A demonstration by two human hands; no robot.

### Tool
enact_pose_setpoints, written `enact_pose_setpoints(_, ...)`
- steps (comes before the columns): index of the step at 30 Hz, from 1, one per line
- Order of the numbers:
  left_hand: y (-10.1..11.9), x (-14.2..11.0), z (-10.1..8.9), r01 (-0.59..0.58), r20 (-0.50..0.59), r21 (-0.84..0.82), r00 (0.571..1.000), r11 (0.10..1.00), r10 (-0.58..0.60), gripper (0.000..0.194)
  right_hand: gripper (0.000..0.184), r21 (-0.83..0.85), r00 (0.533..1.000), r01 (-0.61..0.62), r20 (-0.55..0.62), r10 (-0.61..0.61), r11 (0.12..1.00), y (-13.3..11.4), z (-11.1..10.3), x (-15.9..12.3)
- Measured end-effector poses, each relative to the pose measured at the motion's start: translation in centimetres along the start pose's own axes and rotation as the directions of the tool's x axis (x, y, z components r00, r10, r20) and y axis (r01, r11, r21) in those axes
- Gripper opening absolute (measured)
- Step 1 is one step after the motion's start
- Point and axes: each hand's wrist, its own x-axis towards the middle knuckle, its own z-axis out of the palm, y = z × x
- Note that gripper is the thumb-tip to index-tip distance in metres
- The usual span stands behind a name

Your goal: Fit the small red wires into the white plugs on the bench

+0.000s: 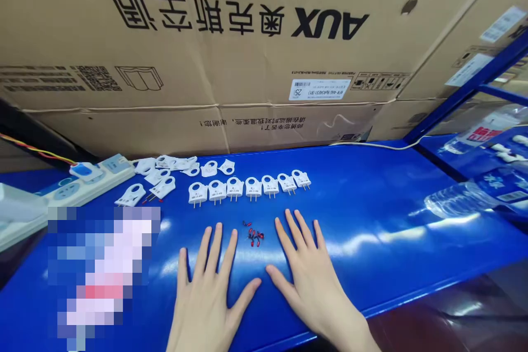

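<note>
My left hand and my right hand lie flat, palms down, on the glossy blue bench top, fingers spread, holding nothing. Between the fingertips sits a small heap of tiny red parts. Just beyond them a row of several white two-pin plugs stands side by side, pins towards me. More white plug shells lie loosely at the left behind the row.
A white power strip with a blue plug lies at the left. A large AUX cardboard box walls off the back. Clear plastic bags and a blue shelf frame are at the right. A blurred patch covers the lower left.
</note>
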Motion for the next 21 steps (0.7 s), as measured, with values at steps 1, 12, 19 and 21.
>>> enact_pose_setpoints(1, 0.1, 0.0, 0.0, 0.006, 0.004, -0.006, 1.000, 1.000, -0.006, 0.080, 0.077, 0.002, 1.000, 0.000, 0.001, 0.000, 1.000, 0.0, 0.0, 0.0)
enact_pose_setpoints(12, 0.0, -0.2, -3.1, 0.358, 0.011, -0.460, 0.917, 0.812, -0.398, 0.066, 0.064, 0.571, 0.927, -0.135, -0.216, 0.307, 0.810, -0.4, -1.0, -0.6)
enact_pose_setpoints(19, 3.0, 1.9, -5.5, 0.275, 0.259, -0.960, 0.779, -0.059, -0.571, 0.056, 0.064, 0.977, 0.850, 0.061, -0.158, 0.502, 0.206, -2.4, -2.0, -0.7)
enact_pose_setpoints(21, 3.6, 2.3, -5.3, 0.255, 0.324, -0.946, 0.725, -0.199, -0.607, 0.064, 0.068, 0.988, 0.900, 0.039, -0.098, 0.425, 0.147, -2.0, -1.5, -0.5)
